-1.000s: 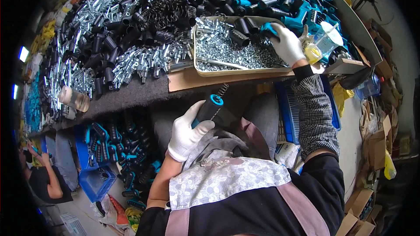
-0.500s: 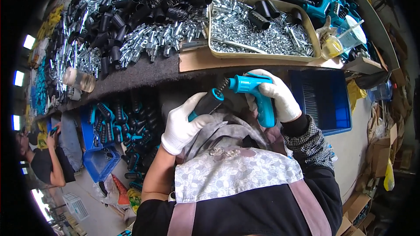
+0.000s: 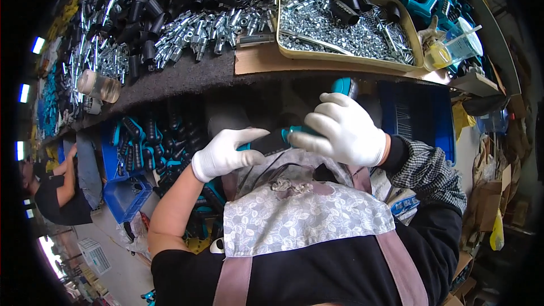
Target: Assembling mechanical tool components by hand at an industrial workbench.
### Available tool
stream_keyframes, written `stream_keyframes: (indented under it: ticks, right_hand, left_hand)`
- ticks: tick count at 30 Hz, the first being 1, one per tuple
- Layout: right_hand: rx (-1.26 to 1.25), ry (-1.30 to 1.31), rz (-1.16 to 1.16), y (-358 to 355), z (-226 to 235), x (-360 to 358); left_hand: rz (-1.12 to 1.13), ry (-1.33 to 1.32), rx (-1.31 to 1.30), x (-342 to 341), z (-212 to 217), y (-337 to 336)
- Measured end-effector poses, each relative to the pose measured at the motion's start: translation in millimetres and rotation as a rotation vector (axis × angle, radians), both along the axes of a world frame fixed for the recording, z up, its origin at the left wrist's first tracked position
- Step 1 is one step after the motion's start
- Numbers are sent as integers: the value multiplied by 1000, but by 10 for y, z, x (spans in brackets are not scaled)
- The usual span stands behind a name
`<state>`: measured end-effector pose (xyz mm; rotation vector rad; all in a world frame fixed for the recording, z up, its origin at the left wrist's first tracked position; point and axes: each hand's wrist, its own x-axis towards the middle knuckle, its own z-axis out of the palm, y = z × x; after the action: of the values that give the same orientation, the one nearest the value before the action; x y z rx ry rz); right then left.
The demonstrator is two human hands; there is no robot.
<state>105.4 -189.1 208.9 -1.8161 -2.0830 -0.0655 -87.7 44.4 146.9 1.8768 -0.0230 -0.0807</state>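
My white-gloved left hand (image 3: 226, 154) is wrapped round the rear of a black tube (image 3: 271, 143) with teal trim, held level in front of my apron. At the other end of the tube my gloved right hand (image 3: 347, 133) grips a teal pistol-shaped handle (image 3: 343, 86). Its fingers cover most of that handle, and only one end pokes out above the knuckles, away from me. The tube and the handle's teal collar now meet between my hands. No spring shows between them.
Above my hands runs the bench edge (image 3: 187, 82), with heaps of metal fittings (image 3: 198, 34). A tray (image 3: 340, 59) of small metal parts and a plastic cup (image 3: 462, 45) stand there. Blue bins (image 3: 127, 198) and finished-looking black-teal tools (image 3: 147, 153) lie below left. Another person (image 3: 56, 187) sits far left.
The teal handle has come against the black tube and been turned, its grip swinging from pointing toward me to pointing away. The spring seen between them is out of sight.
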Motion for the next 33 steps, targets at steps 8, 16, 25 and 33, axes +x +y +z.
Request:
stream_keyframes:
  ticks: [8, 16, 25, 33]
  right_hand:
    - [274, -273, 488, 74, -37, 154]
    - [-667, 1617, -292, -45, -135, 123]
    - [-219, 1989, -229, -75, -126, -43]
    - [318, 1272, -251, 1, -33, 96]
  left_hand:
    - [-286, 612, -429, 72, 40, 9]
    - [-83, -237, 789, 100, 513, -195]
    - [132, -514, 1019, 156, 337, -8]
    - [-267, -160, 852, 99, 441, -390]
